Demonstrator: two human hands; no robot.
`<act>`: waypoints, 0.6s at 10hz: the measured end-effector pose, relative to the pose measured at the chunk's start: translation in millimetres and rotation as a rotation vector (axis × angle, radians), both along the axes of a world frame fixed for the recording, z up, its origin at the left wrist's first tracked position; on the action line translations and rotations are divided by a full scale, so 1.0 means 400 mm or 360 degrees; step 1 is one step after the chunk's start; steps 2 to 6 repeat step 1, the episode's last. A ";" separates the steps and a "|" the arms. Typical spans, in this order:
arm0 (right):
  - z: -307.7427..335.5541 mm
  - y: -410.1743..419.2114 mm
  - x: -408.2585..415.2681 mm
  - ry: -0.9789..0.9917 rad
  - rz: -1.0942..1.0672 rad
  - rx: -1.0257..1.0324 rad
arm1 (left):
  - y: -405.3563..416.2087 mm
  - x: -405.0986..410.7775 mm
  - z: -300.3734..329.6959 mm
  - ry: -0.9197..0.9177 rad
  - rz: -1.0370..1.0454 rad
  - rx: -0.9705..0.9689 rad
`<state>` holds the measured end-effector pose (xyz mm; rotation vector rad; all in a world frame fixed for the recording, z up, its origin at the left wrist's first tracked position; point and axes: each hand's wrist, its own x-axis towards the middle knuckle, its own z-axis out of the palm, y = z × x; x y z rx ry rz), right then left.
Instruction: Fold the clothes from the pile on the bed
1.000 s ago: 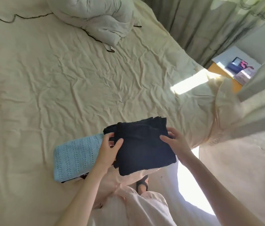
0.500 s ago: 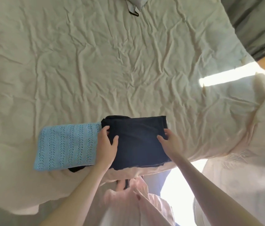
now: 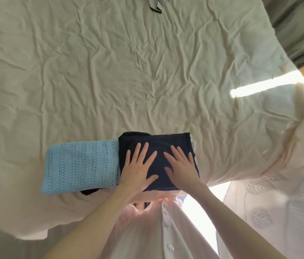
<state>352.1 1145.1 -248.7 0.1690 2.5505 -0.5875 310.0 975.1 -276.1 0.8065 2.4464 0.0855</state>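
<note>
I see left hand (image 3: 138, 166) and right hand (image 3: 182, 165) pressing flat, fingers straight and spread, on folded dark navy garment (image 3: 158, 146), touching light blue knitted folded garment (image 3: 81, 166) on wrinkled cream bedsheet (image 3: 128, 71).

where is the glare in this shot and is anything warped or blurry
Head view: a sun strip blows out at right, and the gap below the bed edge is washed white; the wide lens bows the bed's edges; the hands and dark garment are fairly sharp, the right margin soft.
</note>
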 end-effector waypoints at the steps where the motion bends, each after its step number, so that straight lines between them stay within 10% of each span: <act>1: 0.143 0.054 -0.094 0.0395 -0.0540 -0.0598 | 0.002 -0.019 0.001 -0.0022 -0.0015 -0.0117; 6: 0.143 0.054 -0.094 0.0395 -0.0540 -0.0598 | 0.002 -0.019 0.001 -0.0022 -0.0015 -0.0117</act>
